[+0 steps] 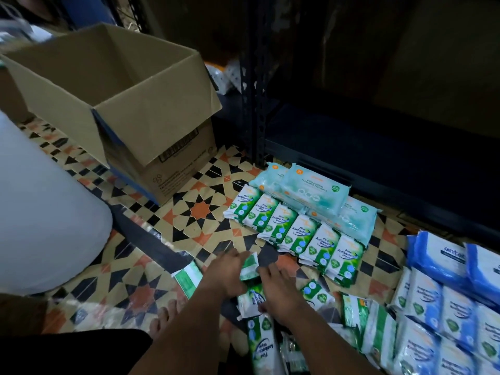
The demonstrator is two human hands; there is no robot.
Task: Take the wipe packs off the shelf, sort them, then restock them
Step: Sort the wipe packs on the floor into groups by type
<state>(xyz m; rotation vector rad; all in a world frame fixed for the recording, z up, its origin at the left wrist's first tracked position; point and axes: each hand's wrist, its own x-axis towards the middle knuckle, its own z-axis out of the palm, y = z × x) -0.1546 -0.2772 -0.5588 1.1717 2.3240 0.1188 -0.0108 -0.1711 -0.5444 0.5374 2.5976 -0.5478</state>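
Note:
On the patterned floor a row of several green pine wipe packs (296, 234) lies in front of pale teal fragrance-free packs (311, 189). Blue wipe packs (443, 301) are stacked at the right. Loose green packs (357, 318) lie scattered near my arms. My left hand (226, 272) and right hand (281, 290) both grip one green pack (250, 266) between them, low over the floor. Another green pack (261, 345) lies under my right forearm, and one more (188, 278) sits left of my left wrist.
An open cardboard box (113, 104) stands on the floor at the upper left. A dark metal shelf (378, 147) with an upright post (257, 104) fills the back right. A large white object (46, 212) is at the left. My bare foot (162, 318) is below.

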